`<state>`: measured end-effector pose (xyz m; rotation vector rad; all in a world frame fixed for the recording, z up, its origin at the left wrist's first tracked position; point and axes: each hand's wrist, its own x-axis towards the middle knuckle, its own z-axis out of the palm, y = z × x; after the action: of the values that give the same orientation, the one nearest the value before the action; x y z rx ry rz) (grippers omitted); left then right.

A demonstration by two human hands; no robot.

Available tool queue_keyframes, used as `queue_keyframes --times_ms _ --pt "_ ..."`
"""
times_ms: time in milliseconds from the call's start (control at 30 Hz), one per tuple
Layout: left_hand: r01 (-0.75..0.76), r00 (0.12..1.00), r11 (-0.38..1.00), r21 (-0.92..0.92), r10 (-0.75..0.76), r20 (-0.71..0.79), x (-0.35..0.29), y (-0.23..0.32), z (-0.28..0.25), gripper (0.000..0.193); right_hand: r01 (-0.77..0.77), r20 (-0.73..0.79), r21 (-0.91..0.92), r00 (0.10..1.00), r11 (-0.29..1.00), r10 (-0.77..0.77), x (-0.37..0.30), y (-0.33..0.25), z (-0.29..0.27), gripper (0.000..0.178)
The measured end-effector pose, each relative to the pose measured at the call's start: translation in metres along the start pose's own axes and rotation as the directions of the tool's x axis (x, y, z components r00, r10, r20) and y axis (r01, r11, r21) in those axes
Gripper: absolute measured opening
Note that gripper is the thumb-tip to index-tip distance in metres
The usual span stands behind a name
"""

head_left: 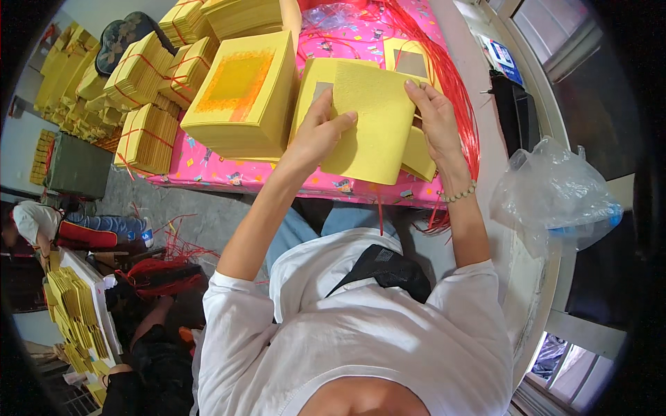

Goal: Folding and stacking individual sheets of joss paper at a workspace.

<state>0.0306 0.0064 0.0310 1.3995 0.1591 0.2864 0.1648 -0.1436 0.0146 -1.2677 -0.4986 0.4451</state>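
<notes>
Between my hands a sheet of yellow paper [371, 128], or a thin sheaf, bends over the table's near edge. My left hand [320, 133] grips its left side, thumb on top. At its upper right corner, my right hand [436, 118] pinches the paper between thumb and fingers; a beaded bracelet is on that wrist. More yellow paper with a grey rectangle [411, 62] lies beyond and under the right hand. A tall stack of yellow paper with an orange-yellow square [234, 80] on top stands just left of my left hand.
Bundles of yellow paper tied with red string [139, 73] crowd the table's left side. Red strands [466, 114] hang over the right of the pink patterned tablecloth [229, 173]. A clear plastic bag [555, 197] sits at right. Other people handle yellow paper [73, 305] at lower left.
</notes>
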Motion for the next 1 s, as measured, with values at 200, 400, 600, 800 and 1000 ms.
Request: queue_keyframes --times_ms 200,400,600,800,1000 --pt "0.04 0.999 0.999 0.033 -0.041 0.019 -0.004 -0.007 -0.004 0.047 0.069 0.043 -0.027 0.997 0.997 -0.068 -0.009 0.015 -0.016 0.021" --pt "0.022 1.0 1.0 0.017 -0.022 0.007 -0.006 -0.002 -0.003 0.049 -0.146 0.085 -0.003 0.986 0.989 0.146 -0.047 -0.002 0.008 0.023" --pt "0.019 1.0 0.996 0.087 -0.02 0.015 -0.006 -0.006 0.0 0.047 -0.096 0.064 -0.055 0.993 0.994 0.1 -0.059 0.01 0.004 0.026" --pt "0.015 1.0 0.996 0.092 -0.016 0.004 -0.006 -0.006 0.005 0.046 -0.112 0.135 -0.104 0.983 0.988 0.125 -0.068 0.016 -0.005 0.031" --pt "0.028 1.0 0.998 0.062 -0.028 -0.008 0.0 -0.005 0.006 0.05 -0.196 0.153 -0.069 0.967 0.978 0.204 -0.079 0.014 -0.007 0.028"
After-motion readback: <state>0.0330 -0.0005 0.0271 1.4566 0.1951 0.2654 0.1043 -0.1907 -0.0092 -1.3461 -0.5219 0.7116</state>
